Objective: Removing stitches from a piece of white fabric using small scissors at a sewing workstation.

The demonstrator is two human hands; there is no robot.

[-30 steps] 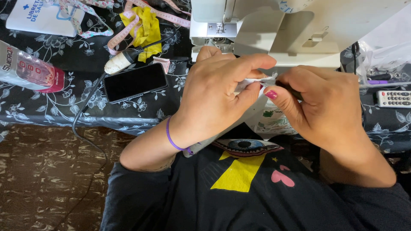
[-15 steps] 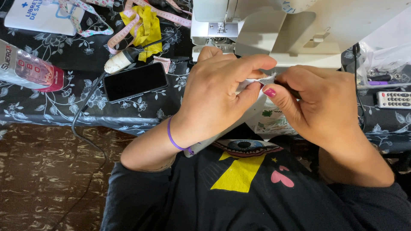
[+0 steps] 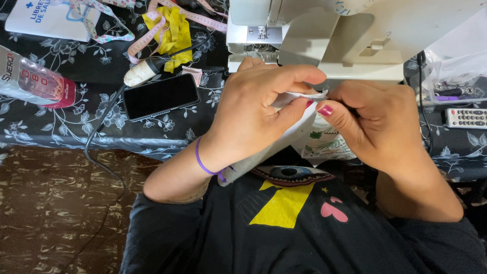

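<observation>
My left hand (image 3: 258, 114) and my right hand (image 3: 373, 124) meet in front of a white sewing machine (image 3: 355, 35). Both pinch the same piece of white fabric (image 3: 299, 129), which has a leafy print on its lower part. The left thumb and fingers grip its top edge from the left. The right thumb and forefinger, with a pink nail, hold it from the right. The fabric hangs down over my lap. A purple band circles my left wrist.
A black phone (image 3: 160, 95) lies on the dark floral tablecloth (image 3: 76, 122) to the left, by a yellow cloth (image 3: 170, 28), a pink measuring tape (image 3: 147, 38) and a plastic bottle (image 3: 33, 78). A remote control (image 3: 466, 117) lies at right. A cable (image 3: 101, 137) hangs off the table's edge.
Both hands keep hold of the white fabric in nearly the same place. The fingers shifted only slightly along its top edge.
</observation>
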